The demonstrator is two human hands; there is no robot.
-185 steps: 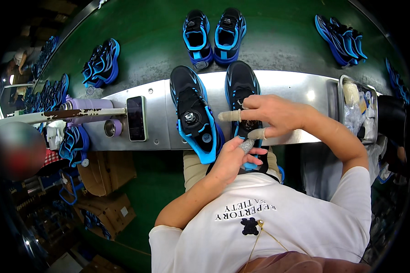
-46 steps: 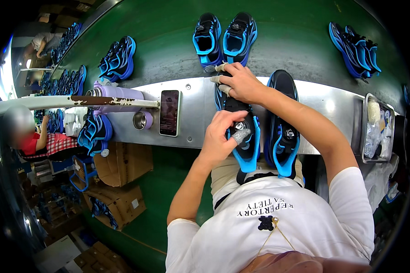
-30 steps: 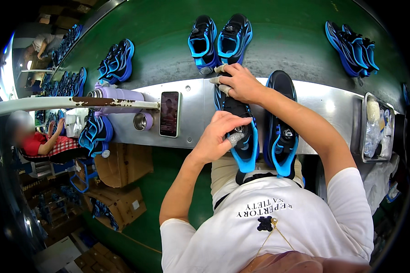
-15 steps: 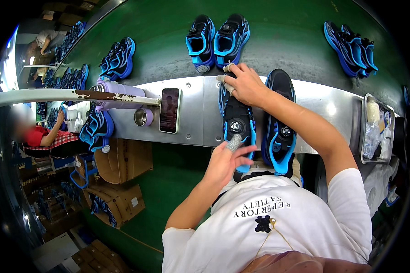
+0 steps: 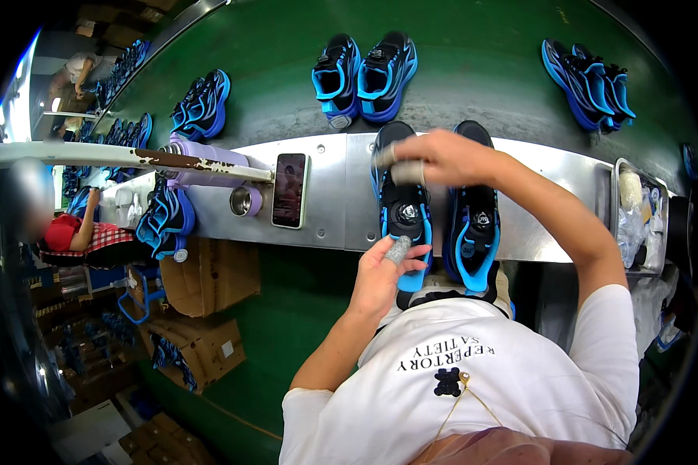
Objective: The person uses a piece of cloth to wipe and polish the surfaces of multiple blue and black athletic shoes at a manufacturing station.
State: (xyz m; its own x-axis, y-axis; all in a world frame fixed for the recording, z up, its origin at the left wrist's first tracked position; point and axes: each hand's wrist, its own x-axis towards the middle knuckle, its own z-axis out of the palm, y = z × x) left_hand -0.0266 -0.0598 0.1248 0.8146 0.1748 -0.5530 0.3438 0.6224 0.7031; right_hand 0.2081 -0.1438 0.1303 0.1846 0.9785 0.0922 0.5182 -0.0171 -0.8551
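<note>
Two black sneakers with bright blue collars lie side by side before me, toes pointing away and heels near my waist. Each has a round dial on its tongue. At the heel opening of the left sneaker (image 5: 406, 212), my left hand (image 5: 381, 275) has its thumb and a grey-covered finger closed at the collar, the other fingers reaching across. My right hand (image 5: 446, 159), smeared by motion, hovers over that sneaker's toe, pale covers on some fingertips. Its wrist passes above the front of the right sneaker (image 5: 474, 221), which neither hand appears to touch.
Beyond the metal ledge (image 5: 329, 194), a green belt (image 5: 473, 54) carries sneaker pairs (image 5: 364, 77). A phone (image 5: 290, 190), purple cup (image 5: 245, 201) and purple bottle (image 5: 209, 159) are left; a metal tray (image 5: 642, 221) is right. Cartons (image 5: 209, 275) stand below; a person (image 5: 81, 225) sits far left.
My right hand has come off the left sneaker's toe edge and swung right and nearer. My left hand's spread fingers have drawn in at the collar. The belt's sneakers have shifted slightly left.
</note>
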